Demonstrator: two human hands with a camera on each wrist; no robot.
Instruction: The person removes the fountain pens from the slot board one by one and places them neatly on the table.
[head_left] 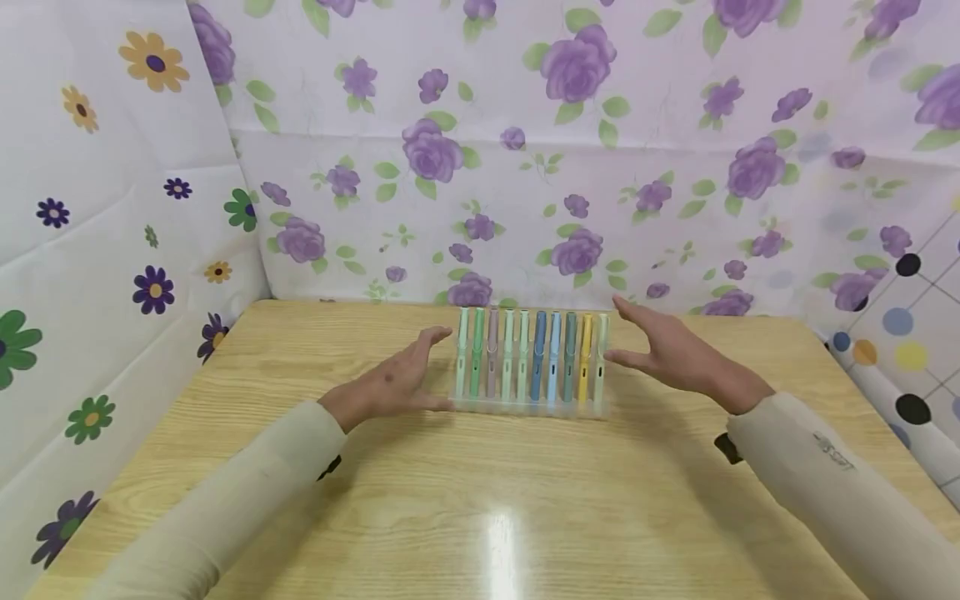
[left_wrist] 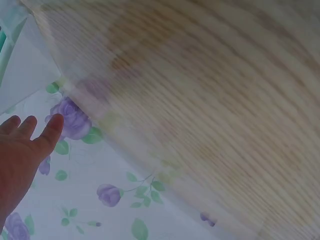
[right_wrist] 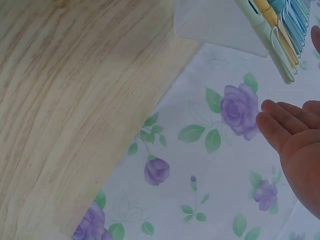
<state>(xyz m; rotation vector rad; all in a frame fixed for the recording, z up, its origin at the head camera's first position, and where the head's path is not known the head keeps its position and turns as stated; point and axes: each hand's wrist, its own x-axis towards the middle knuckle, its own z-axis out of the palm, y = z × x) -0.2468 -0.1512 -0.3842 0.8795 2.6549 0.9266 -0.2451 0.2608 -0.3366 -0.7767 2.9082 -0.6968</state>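
A clear display stand [head_left: 480, 407] stands near the back of the table, holding a row of several upright capped pens [head_left: 538, 358] in greens, mauve, blues and yellow. At its left end is my left hand [head_left: 393, 382], thumb and fingers spread apart, fingertips right by the stand's edge. My right hand [head_left: 671, 350] is spread on the other side, its thumb close to the pale green end pen [head_left: 601, 367]. In the right wrist view, that hand's straight fingers [right_wrist: 282, 127] show beside the pen caps. Neither hand grips anything.
The stand rests on a wood-grain table [head_left: 450, 500]. A white cloth with purple roses [head_left: 577, 67] hangs behind it. Cloth with daisies [head_left: 153, 287] covers the left side, and dotted cloth [head_left: 911, 358] the right.
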